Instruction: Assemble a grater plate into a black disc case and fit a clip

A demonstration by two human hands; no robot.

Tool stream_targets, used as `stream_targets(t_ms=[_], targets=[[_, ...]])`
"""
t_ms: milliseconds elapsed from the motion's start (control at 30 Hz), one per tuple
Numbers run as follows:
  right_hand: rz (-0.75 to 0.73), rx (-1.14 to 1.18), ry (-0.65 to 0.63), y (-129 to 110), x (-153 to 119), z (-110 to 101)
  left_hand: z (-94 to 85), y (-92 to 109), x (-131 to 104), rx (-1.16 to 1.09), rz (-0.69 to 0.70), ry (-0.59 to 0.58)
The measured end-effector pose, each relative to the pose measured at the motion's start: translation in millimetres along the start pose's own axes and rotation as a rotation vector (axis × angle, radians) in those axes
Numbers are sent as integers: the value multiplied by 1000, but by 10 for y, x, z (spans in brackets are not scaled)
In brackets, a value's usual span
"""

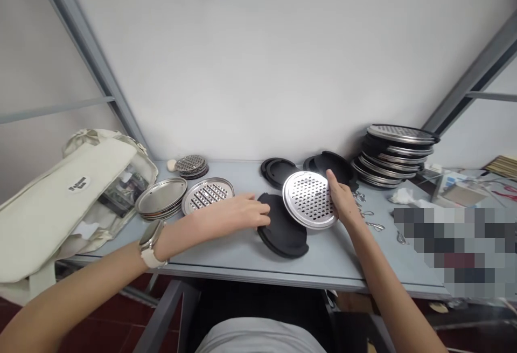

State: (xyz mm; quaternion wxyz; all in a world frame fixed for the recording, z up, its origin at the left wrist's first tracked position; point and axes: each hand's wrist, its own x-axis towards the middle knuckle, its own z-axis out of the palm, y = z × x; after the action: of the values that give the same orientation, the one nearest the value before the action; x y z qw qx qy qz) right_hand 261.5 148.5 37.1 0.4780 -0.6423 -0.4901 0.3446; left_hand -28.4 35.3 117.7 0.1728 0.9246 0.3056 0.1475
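Workshop, likely: grey bench, stacked metal discs, repeated black parts.

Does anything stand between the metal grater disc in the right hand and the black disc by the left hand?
Nothing visible: the metal grater disc overlaps the black disc in view; the left hand is at the opposite edge.

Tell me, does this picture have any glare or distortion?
In the head view, bright glare on the perforated metal disc in the right hand; in the head view, frame posts splaying outward, and a pixelated patch at right.
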Motion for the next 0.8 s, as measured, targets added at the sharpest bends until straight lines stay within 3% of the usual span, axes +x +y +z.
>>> stream_targets(t_ms=[233,333,467,800], targets=[[-186,-464,-149,10,-77,88,327,-33,-158,-3,-69,33],[-182,-603,-190,7,-108,109,494,-12,-200,155,-107,61],[-143,-733,-218,-22,-200,157,752,99,-305,256,-272,171],[-219,-936,-407,-230,-468,176,1133,198,-254,48,-469,318]])
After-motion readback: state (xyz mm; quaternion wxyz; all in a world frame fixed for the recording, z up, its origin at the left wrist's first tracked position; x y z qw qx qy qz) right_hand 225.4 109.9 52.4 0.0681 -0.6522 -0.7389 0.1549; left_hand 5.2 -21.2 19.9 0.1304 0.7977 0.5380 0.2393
